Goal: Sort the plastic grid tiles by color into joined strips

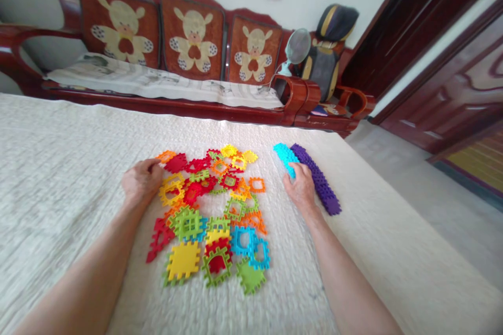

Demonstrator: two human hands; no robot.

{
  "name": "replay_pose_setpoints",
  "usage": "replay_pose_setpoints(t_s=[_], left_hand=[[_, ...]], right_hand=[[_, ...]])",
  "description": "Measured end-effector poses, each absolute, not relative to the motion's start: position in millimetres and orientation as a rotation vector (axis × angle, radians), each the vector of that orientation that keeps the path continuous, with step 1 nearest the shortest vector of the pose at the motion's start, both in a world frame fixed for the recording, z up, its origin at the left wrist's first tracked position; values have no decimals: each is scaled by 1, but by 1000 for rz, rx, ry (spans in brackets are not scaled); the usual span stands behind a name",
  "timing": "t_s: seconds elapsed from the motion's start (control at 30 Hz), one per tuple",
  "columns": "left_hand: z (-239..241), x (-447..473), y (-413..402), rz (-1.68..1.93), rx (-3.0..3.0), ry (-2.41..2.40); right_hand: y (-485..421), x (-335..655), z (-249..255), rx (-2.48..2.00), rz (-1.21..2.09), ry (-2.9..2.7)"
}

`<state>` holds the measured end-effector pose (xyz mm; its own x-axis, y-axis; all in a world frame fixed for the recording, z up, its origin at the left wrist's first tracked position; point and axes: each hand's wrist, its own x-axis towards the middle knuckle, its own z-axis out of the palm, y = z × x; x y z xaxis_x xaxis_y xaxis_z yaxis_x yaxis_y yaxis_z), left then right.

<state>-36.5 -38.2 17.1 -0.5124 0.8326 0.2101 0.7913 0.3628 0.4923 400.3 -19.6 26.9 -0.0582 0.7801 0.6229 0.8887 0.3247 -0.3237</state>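
A heap of flat, toothed plastic tiles (212,209) in red, yellow, green, orange and blue lies on a cream quilted surface (58,167). My left hand (141,180) rests at the heap's left edge, fingers curled beside a yellow frame tile (172,188) and a red tile (176,162). My right hand (301,186) sits right of the heap, fingers bent over the near end of a cyan stack of tiles (286,158). A longer purple stack (318,180) lies along the right side of that hand, touching it.
A dark red wooden bench (188,107) with bear-print cushions runs along the far edge of the quilted surface. A small fan (295,49) and a backpack (328,47) sit at its right end. Grey floor (424,188) and wooden doors lie to the right.
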Motion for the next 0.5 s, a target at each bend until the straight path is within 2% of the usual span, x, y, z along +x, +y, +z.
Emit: replay_pose_setpoints(t_s=[0.2,0.37,0.5], left_hand=[[12,-36,-37,949,1556,2554],[13,-33,-37,986,1556,2537],[15,-32,-37,1020,1554,2510]], right_hand=[[-50,337,45,-1077,402,-2141],[-89,291,62,-815,546,-2282],[-110,262,64,-791,556,-2418]])
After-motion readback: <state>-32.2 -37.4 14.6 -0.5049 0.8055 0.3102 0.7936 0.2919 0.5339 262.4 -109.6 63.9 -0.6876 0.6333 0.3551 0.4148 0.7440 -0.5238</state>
